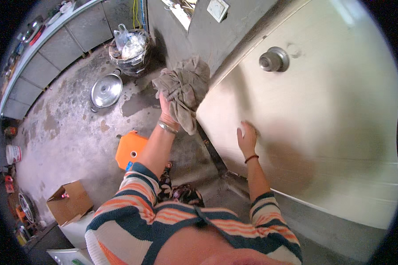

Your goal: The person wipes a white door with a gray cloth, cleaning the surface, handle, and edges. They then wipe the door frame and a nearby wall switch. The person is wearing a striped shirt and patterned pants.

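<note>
A crumpled grey-brown cloth [189,82] is bunched up in my left hand [166,109], beside the edge of a cream-coloured door [305,132]. Folds of the cloth hide most of those fingers, and one end hangs down past the wrist. My right hand [248,137] holds nothing and is against or just in front of the door's face; I cannot tell whether it touches. Its thumb stands apart from the fingers. Higher up on the door is a round metal doorknob [274,59].
An orange plastic stool [131,150] stands left of my legs. Beyond it a lidded metal pot [106,91] sits on the stained concrete floor, near a bin [132,63] full of plastic bags. A tiled counter [63,49] runs along the far left. An open cardboard box [69,202] is lower left.
</note>
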The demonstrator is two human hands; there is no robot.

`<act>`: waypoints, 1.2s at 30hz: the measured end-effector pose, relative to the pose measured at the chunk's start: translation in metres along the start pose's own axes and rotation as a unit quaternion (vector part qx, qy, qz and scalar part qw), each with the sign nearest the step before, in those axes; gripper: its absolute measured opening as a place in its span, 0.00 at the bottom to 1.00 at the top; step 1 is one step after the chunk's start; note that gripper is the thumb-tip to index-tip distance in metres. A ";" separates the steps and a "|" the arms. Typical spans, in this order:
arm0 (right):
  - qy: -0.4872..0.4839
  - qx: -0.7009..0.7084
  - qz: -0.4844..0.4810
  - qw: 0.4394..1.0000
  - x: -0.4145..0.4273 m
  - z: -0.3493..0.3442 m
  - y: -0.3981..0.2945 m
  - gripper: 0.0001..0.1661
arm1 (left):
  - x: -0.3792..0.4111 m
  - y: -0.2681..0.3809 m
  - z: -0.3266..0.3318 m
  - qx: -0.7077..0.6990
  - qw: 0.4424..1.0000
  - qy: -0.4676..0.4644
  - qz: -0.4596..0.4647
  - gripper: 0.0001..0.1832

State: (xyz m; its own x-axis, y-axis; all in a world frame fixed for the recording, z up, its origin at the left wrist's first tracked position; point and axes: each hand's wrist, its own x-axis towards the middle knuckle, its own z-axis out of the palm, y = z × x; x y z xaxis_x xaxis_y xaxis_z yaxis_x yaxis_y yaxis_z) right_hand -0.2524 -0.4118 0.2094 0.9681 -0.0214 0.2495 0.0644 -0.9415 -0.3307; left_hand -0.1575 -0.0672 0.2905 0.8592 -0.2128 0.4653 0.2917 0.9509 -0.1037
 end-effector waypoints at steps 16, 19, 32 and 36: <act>-0.069 0.469 0.220 0.853 0.061 -0.103 -0.077 0.33 | 0.004 0.097 0.080 0.346 0.876 0.315 0.119 0.33; -0.093 0.607 0.171 0.771 0.081 -0.133 -0.111 0.35 | 0.002 0.107 0.090 0.298 0.886 0.323 0.146 0.34; -0.029 0.802 0.140 0.579 0.122 -0.176 -0.196 0.41 | 0.132 0.091 0.119 0.268 0.961 0.044 -0.050 0.28; 0.081 0.780 0.196 0.589 0.123 -0.191 -0.204 0.33 | 0.212 0.085 0.135 0.274 0.941 0.167 -0.111 0.27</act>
State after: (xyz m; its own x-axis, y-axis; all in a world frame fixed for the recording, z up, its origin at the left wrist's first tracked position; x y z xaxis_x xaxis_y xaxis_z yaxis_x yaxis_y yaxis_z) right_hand -0.1924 -0.2868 0.4813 0.9547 -0.2858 -0.0826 0.1104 0.5984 -0.7935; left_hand -0.0077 -0.0008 0.4991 0.9136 -0.3912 0.1109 0.2970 0.8282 0.4753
